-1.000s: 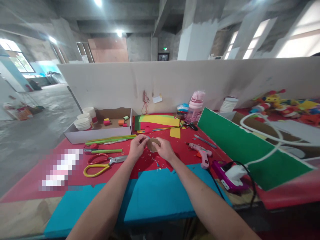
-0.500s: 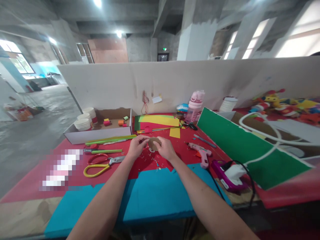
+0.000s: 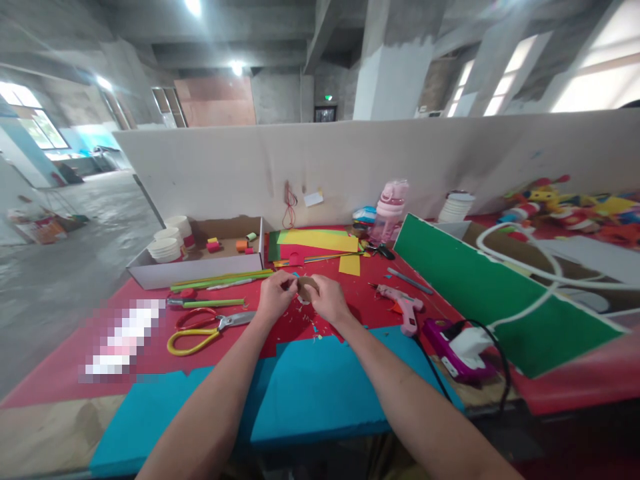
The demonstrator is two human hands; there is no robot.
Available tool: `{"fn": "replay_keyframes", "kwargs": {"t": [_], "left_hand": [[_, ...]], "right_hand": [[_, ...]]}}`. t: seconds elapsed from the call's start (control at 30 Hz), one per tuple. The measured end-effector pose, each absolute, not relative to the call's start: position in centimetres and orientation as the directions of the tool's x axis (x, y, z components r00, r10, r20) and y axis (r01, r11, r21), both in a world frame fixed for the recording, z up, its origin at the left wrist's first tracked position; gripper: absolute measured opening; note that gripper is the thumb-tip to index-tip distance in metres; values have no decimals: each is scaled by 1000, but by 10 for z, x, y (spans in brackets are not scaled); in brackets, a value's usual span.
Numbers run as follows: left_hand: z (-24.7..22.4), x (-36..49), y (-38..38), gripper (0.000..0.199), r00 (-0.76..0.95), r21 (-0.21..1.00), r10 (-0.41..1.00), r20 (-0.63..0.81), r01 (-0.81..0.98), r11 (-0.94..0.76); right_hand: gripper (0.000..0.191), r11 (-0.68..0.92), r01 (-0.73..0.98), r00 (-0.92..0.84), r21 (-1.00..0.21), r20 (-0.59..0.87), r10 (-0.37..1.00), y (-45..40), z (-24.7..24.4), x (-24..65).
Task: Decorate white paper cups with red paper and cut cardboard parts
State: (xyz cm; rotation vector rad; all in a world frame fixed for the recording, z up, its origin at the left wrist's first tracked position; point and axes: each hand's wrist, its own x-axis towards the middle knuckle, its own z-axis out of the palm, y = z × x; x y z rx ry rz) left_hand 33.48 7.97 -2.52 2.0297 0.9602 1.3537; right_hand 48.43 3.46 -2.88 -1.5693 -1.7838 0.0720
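Over the red table covering, my right hand (image 3: 327,297) grips a small brown disc (image 3: 306,287), which looks like cardboard, with the thumb laid across its face. My left hand (image 3: 278,293) is closed in a pinch right at the disc's left edge; what lies between its fingertips is too small to make out. A little blue shows just above those fingertips. Small paper scraps (image 3: 316,329) are scattered below the hands. To the left lie large scissors (image 3: 220,327) with one red and one yellow handle loop, blades pointing toward my left wrist.
A pink glue gun (image 3: 403,305) lies right of my hands, near a purple power strip (image 3: 457,357). Blue foam sheet (image 3: 320,393) covers the front edge. Behind are coloured sheets (image 3: 320,241), a pink bottle (image 3: 390,210) and a white box (image 3: 195,272). A green board (image 3: 480,293) leans at right.
My left hand's fingers have drawn tighter into a pinch at the disc's edge. The disc has tilted slightly in my right hand, and a bit of blue now shows above the left fingertips.
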Motion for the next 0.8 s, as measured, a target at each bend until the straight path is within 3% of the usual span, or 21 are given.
{"fn": "replay_keyframes", "kwargs": {"t": [0.2, 0.5, 0.67, 0.8], "left_hand": [[-37, 344, 81, 12, 79, 844, 873, 482, 226, -487], [-44, 349, 82, 14, -23, 933, 939, 344, 117, -339], [-39, 347, 85, 25, 104, 971, 971, 217, -127, -203], [-36, 342, 88, 31, 165, 974, 969, 185, -165, -158]], "right_hand": [[9, 210, 843, 64, -495, 480, 875, 32, -30, 479], [9, 173, 851, 89, -496, 460, 884, 32, -32, 478], [10, 199, 813, 121, -547, 493, 862, 35, -32, 482], [13, 207, 725, 156, -656, 450, 879, 41, -33, 488]]}}
